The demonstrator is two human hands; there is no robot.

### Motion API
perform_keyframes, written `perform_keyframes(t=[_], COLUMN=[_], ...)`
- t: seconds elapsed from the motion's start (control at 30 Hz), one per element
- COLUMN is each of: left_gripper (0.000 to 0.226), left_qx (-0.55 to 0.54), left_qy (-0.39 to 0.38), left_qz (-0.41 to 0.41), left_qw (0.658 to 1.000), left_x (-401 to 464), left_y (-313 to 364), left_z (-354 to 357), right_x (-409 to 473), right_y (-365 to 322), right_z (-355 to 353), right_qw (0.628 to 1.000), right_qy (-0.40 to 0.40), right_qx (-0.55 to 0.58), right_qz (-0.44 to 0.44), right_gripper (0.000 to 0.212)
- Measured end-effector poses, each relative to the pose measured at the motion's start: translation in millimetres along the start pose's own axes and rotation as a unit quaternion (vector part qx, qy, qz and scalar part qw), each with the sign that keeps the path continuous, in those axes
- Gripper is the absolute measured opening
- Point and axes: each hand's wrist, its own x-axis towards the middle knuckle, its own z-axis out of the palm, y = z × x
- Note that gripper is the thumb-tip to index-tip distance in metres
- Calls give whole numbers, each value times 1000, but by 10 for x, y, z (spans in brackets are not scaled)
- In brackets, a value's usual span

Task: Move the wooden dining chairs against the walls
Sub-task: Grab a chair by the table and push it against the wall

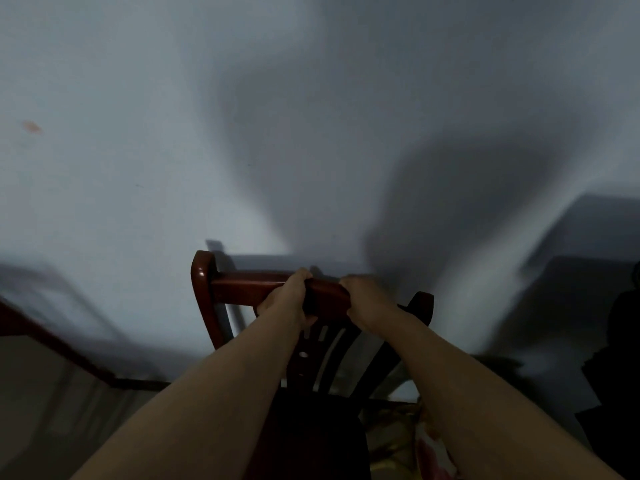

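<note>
A dark red wooden dining chair (242, 289) fills the lower middle of the head view, its curved top rail facing me and its back close to a pale wall (173, 133). My left hand (287, 299) grips the top rail near its middle. My right hand (367, 303) grips the same rail just to the right. Both forearms reach in from the bottom. The slatted backrest shows between my arms; the dark seat lies below and the legs are hidden.
A dark wooden skirting board (52, 344) runs along the wall's foot at the lower left, above a pale floor (41, 410). Dark shapes (616, 341) stand at the right edge. A patterned cloth (408, 441) shows under my right forearm. The picture is dim and blurred.
</note>
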Motion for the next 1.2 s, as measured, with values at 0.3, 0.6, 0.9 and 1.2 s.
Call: perform_keyframes(t=[0.3,0.6,0.9,1.2], left_gripper=[70,60,57,72], left_qx=[9,5,14,11], left_qy=[28,13,12,24], left_qz=[-5,-5,-8,-19], left_qw=[1000,1000,1000,999], left_x=[101,173,158,159], left_y=[27,99,162,45], left_z=[22,-77,-216,-58], right_x=[101,191,267,135], right_y=[9,-81,-226,-87], right_z=[-6,88,173,138], right_qw=[1000,994,991,995], right_qy=[-7,1,-3,-25], right_qx=[-30,-108,-132,-92], right_qz=[1,-10,15,20], right_gripper=[29,41,54,45])
